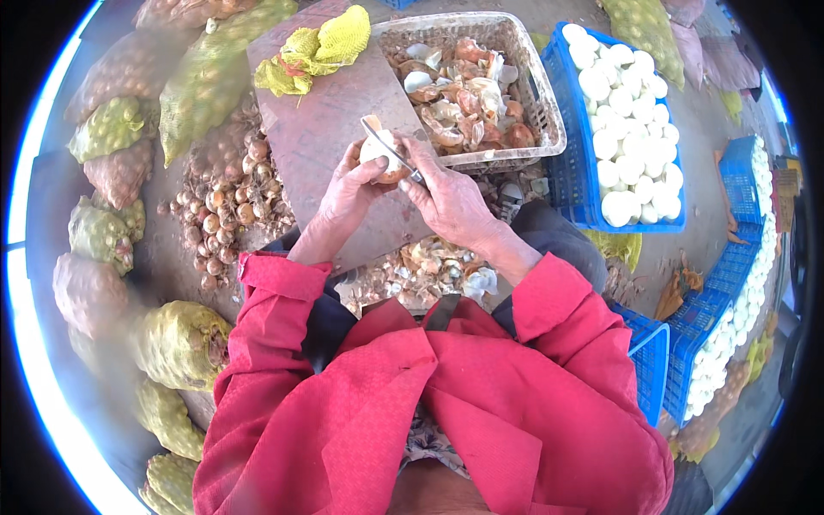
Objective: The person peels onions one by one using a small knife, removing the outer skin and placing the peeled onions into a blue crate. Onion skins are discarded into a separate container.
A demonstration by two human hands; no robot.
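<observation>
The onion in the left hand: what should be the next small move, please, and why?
Probably the right hand should ease the knife under the brown skin while the left hand steadies the onion. The upper part looks bare and white, brown skin shows at its lower side, and the blade lies across it in this view.

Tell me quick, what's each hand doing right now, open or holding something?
Left hand: closed around an onion.
Right hand: closed on a knife, at the onion.
</observation>
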